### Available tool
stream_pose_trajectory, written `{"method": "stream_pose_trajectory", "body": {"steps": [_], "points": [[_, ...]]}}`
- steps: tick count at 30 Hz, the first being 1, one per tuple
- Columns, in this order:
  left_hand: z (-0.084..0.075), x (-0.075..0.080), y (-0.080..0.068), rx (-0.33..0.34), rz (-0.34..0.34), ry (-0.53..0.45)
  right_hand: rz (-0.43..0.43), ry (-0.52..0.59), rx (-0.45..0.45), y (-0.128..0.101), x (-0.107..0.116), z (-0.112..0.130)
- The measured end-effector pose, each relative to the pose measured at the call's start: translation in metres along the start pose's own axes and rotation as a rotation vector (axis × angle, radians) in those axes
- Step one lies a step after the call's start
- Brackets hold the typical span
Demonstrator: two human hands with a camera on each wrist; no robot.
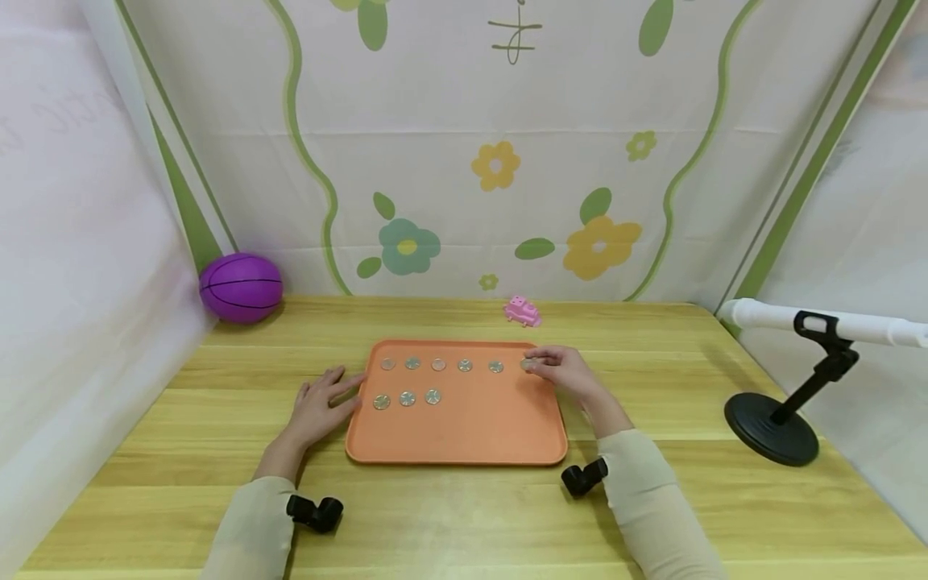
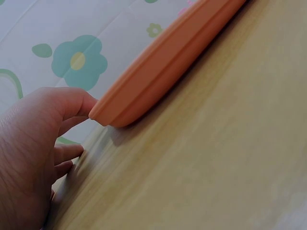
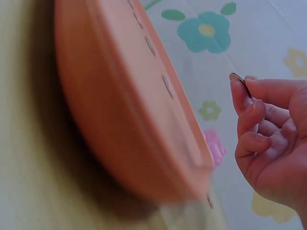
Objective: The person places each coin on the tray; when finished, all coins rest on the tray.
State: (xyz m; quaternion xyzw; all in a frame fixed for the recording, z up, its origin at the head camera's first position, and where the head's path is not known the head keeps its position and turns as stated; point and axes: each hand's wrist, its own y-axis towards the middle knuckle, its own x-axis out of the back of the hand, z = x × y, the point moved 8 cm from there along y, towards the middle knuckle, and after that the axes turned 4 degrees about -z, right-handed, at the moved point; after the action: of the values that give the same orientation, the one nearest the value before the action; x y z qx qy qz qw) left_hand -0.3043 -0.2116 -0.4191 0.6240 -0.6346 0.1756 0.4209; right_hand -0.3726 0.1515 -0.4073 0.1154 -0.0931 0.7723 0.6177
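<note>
An orange tray (image 1: 464,435) lies on the wooden table, bearing silvery coins in two rows. Several coins (image 1: 465,366) line the far row, and three coins (image 1: 408,398) sit in the nearer row at the left. With thumb and index finger, my right hand (image 1: 569,372) pinches a coin (image 3: 244,86) over the tray's far right corner; its other fingers curl toward the palm. My left hand (image 1: 319,407) is beside the tray's left edge, fingers spread. In the left wrist view, its fingertips meet the tray's rim (image 2: 103,115), while the lower fingers reach the tabletop.
Behind the tray stands a small pink toy (image 1: 523,311). A purple ball (image 1: 242,287) sits at the table's far left corner. To the right, a black round-based stand (image 1: 772,427) is beside a white tube (image 1: 870,324). Flower-printed cloth (image 1: 435,177) hangs behind the table.
</note>
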Motion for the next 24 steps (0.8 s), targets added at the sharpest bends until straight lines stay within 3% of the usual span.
{"method": "stream_pose_trajectory", "body": {"steps": [5, 9, 16, 24], "points": [[0.0, 0.0, 0.0, -0.001, -0.002, 0.008, 0.091, 0.022, 0.028, -0.008, -0.035, 0.026], [0.0, 0.0, 0.0, -0.003, -0.004, 0.007, 0.133, -0.001, 0.082, -0.002, -0.06, 0.024], [0.002, -0.002, 0.0, 0.003, 0.0, 0.006, 0.145, 0.04, 0.005, -0.002, -0.092, 0.018], [0.002, -0.002, 0.002, 0.01, 0.006, 0.008, 0.162, 0.062, -0.055, -0.003, -0.108, 0.01]]}}
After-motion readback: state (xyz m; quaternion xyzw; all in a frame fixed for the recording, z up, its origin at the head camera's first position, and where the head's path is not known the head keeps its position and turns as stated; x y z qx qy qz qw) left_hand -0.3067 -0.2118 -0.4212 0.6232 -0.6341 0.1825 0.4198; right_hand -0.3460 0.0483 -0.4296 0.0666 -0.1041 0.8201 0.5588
